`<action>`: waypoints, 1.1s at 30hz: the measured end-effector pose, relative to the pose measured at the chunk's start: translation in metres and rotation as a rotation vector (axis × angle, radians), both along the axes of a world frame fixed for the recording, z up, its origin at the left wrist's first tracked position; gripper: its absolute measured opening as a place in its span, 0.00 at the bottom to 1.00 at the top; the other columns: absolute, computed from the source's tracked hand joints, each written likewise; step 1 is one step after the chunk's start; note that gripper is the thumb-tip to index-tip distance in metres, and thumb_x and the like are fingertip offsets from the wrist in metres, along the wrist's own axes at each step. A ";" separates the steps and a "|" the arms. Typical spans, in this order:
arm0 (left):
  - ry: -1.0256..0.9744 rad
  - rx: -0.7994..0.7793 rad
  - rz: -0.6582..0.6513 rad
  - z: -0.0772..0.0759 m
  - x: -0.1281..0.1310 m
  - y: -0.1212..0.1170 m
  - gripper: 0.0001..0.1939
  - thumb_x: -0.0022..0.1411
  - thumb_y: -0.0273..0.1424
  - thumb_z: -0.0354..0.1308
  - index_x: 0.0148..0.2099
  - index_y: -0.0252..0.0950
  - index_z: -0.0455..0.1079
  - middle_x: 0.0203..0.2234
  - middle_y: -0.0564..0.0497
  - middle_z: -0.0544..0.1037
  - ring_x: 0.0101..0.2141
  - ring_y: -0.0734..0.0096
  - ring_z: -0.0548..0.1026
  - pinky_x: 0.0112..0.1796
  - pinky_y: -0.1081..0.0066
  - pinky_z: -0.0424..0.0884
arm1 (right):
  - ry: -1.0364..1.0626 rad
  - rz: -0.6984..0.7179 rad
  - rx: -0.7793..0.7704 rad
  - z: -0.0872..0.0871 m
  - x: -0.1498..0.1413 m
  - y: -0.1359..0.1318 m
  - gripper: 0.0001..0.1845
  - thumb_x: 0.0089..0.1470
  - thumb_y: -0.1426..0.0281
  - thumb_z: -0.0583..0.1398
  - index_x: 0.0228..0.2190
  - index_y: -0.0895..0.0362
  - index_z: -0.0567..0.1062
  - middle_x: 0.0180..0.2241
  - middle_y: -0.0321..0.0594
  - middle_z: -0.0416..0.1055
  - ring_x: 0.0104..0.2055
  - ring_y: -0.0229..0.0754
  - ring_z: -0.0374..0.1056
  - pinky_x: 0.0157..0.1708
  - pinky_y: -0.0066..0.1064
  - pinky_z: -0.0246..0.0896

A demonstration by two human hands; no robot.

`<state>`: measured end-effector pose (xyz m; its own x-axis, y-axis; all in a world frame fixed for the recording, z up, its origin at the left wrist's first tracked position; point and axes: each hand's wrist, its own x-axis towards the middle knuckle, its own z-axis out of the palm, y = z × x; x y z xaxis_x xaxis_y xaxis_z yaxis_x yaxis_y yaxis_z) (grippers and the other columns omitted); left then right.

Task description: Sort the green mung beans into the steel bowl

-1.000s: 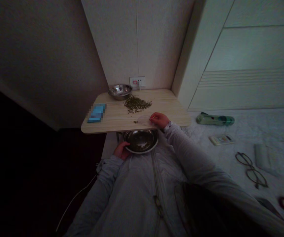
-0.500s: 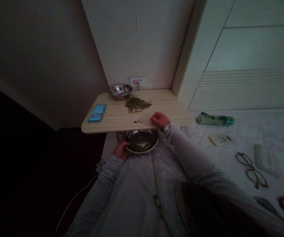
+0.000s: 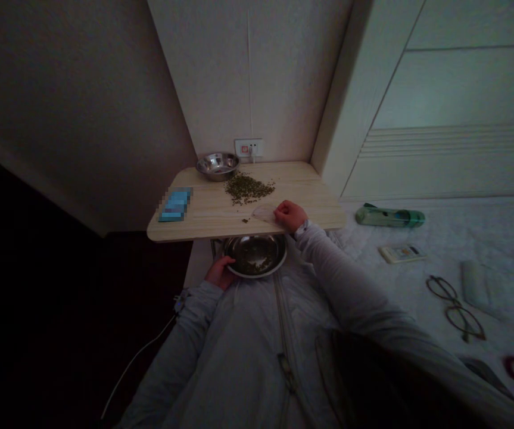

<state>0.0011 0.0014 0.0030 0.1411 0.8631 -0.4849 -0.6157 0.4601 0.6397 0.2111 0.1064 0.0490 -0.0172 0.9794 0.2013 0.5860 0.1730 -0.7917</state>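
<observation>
Steel bowl (image 3: 253, 245) held at tabletop (image 3: 312, 193) front edge

Left hand (image 3: 220, 273) grips the steel bowl's left rim; grains lie inside. Right hand (image 3: 290, 217) pinches a clear piece (image 3: 263, 212) over the tabletop, near the front edge. The grain pile (image 3: 248, 188) sits farther back, bare wood between it and the right edge. Smaller bowl (image 3: 217, 168): rear left.
</observation>
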 end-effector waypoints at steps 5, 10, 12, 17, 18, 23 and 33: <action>0.035 -0.004 0.003 0.001 0.001 -0.001 0.13 0.42 0.18 0.48 0.32 0.31 0.67 0.23 0.49 0.76 0.36 0.61 0.72 0.36 0.63 0.69 | -0.063 -0.109 0.013 0.004 -0.001 -0.003 0.08 0.38 0.65 0.54 0.21 0.57 0.65 0.19 0.34 0.66 0.22 0.34 0.59 0.25 0.28 0.54; 0.015 0.000 -0.006 0.004 0.002 -0.002 0.13 0.42 0.18 0.47 0.32 0.32 0.67 0.25 0.49 0.76 0.38 0.61 0.71 0.37 0.63 0.69 | 0.005 -0.142 0.027 0.008 -0.001 -0.004 0.08 0.38 0.65 0.54 0.20 0.57 0.65 0.18 0.33 0.65 0.21 0.34 0.59 0.25 0.28 0.55; 0.020 0.000 -0.005 0.005 0.002 -0.002 0.13 0.42 0.18 0.48 0.32 0.32 0.67 0.25 0.49 0.76 0.39 0.61 0.70 0.38 0.62 0.68 | 0.086 -0.128 0.033 0.009 0.001 -0.003 0.08 0.39 0.65 0.54 0.21 0.57 0.64 0.18 0.33 0.65 0.21 0.34 0.60 0.26 0.28 0.55; 0.002 0.013 0.000 0.005 0.001 -0.003 0.14 0.41 0.18 0.48 0.32 0.31 0.67 0.25 0.48 0.76 0.40 0.60 0.70 0.39 0.61 0.67 | 0.196 -0.169 0.057 0.008 0.005 0.000 0.08 0.40 0.65 0.53 0.22 0.57 0.64 0.18 0.33 0.66 0.22 0.33 0.62 0.27 0.27 0.56; -0.003 0.012 0.000 0.005 0.001 -0.003 0.13 0.41 0.18 0.48 0.32 0.31 0.67 0.25 0.48 0.76 0.40 0.60 0.70 0.39 0.61 0.67 | 0.179 -0.172 0.062 0.007 0.005 0.000 0.08 0.40 0.65 0.53 0.22 0.57 0.64 0.18 0.33 0.66 0.22 0.33 0.61 0.27 0.27 0.56; -0.010 0.026 0.000 0.003 0.001 -0.002 0.14 0.41 0.17 0.48 0.32 0.32 0.67 0.25 0.48 0.76 0.40 0.60 0.70 0.40 0.62 0.67 | 0.095 -0.157 0.052 0.006 0.002 -0.002 0.08 0.40 0.64 0.53 0.22 0.57 0.64 0.18 0.32 0.66 0.21 0.33 0.60 0.25 0.27 0.55; -0.018 0.036 -0.031 0.001 0.000 -0.001 0.18 0.42 0.18 0.47 0.37 0.31 0.67 0.26 0.48 0.76 0.39 0.61 0.71 0.40 0.62 0.67 | 0.120 -0.105 0.016 0.003 0.002 0.001 0.09 0.39 0.64 0.53 0.22 0.57 0.65 0.18 0.33 0.66 0.21 0.33 0.60 0.25 0.27 0.55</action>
<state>0.0016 0.0001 0.0044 0.1769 0.8750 -0.4506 -0.6129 0.4562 0.6452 0.2134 0.1079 0.0517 0.1100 0.9711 0.2117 0.5030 0.1293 -0.8545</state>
